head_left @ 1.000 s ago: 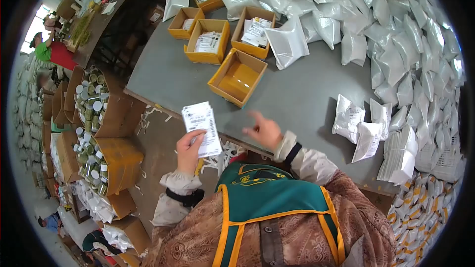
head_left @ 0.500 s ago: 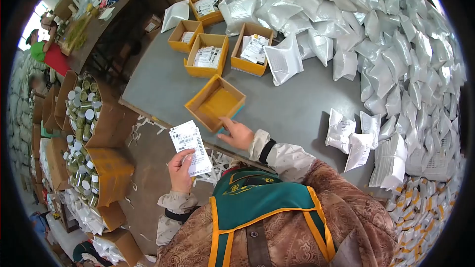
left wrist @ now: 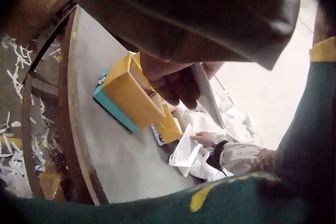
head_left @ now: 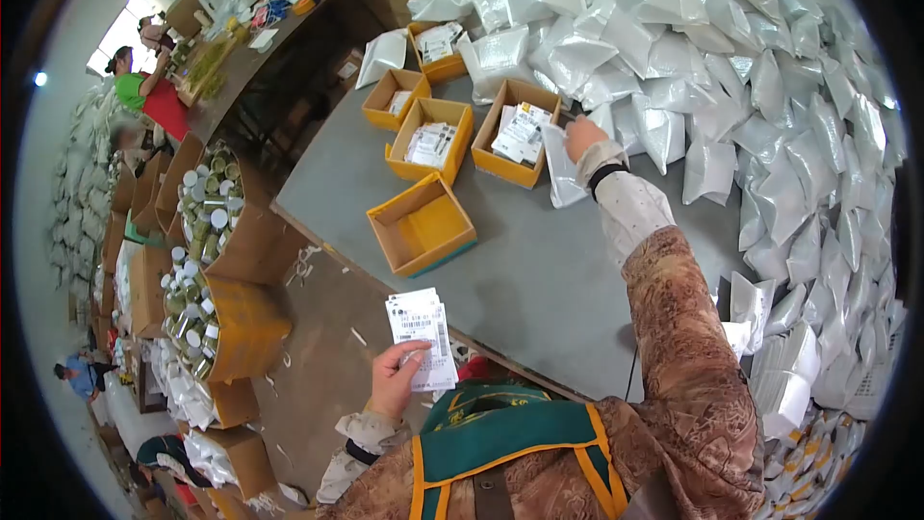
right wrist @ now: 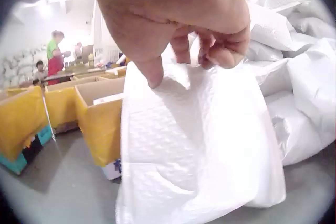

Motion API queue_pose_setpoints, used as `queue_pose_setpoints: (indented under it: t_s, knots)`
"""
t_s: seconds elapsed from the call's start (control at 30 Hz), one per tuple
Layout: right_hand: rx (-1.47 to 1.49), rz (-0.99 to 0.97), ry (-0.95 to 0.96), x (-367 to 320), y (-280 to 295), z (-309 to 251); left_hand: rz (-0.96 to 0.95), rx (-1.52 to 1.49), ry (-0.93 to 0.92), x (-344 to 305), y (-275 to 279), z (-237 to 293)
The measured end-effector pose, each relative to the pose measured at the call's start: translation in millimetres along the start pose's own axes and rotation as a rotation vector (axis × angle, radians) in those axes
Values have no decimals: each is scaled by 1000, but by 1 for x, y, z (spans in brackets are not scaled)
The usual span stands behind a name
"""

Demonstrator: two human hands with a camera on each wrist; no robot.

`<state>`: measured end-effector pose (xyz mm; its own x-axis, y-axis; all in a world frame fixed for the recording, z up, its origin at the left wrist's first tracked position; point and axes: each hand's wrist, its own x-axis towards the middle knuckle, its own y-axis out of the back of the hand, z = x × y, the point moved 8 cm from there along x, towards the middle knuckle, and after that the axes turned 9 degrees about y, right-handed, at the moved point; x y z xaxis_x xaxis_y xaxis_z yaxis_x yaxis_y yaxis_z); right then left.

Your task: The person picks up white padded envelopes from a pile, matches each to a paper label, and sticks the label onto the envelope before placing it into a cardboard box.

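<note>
My left hand (head_left: 390, 380) grips a small stack of printed white labels (head_left: 423, 323), thumb on top, in front of the table's near edge. The left wrist view shows that hand (left wrist: 176, 82) from the side, with the stack (left wrist: 208, 98) edge-on. At the far side of the table, my right hand (head_left: 584, 139) pinches the top edge of a puffy white bubble mailer (head_left: 562, 175). In the right wrist view, thumb and fingers of this hand (right wrist: 181, 19) close on the mailer (right wrist: 173, 134), which hangs below them beside a yellow-taped box (right wrist: 100, 134).
A box with nothing in it (head_left: 435, 254) sits near the table's left edge. Several similar boxes (head_left: 500, 169) behind it hold printed labels. Puffed mailers (head_left: 664, 77) are heaped along the back and right. Cartons of jars (head_left: 250, 327) stand on the floor at left.
My right hand slid the bare box leftward, then let it go and reached to the far side, where it took hold of the bubble mailer. The left hand has kept its labels throughout.
</note>
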<state>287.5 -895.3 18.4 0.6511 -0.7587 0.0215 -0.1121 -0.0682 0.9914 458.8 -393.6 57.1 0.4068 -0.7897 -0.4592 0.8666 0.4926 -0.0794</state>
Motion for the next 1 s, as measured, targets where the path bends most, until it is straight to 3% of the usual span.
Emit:
queue_pose_setpoints:
  t_s: [0.17,0.3,0.43,0.5,0.53,0.63,0.67,0.77,1.0]
  knots:
    - [116,209,-81,-100,24,-8,-23,62,-20,5,-14,0]
    - [179,152,2,-222,-51,-44,-177,-68,42,31,-46,-9]
    - [451,143,-84,-302,-86,-96,-276,144,-45,59,-90,-1]
    - [686,201,-89,-318,-86,-112,-361,103,9,71,-111,-6]
    - [1122,121,-348,-326,-83,-116,-390,86,4,78,-121,-10]
    - [1579,75,-458,-323,-31,-142,-470,51,5,85,-148,-13]
    - [1501,129,-387,-319,-16,-146,-493,39,4,84,-155,-13]
    - [1371,15,-346,-318,-18,-146,-551,-13,25,82,-170,-14]
    - [1443,45,-483,-327,-15,-143,-629,-57,66,83,-174,-11]
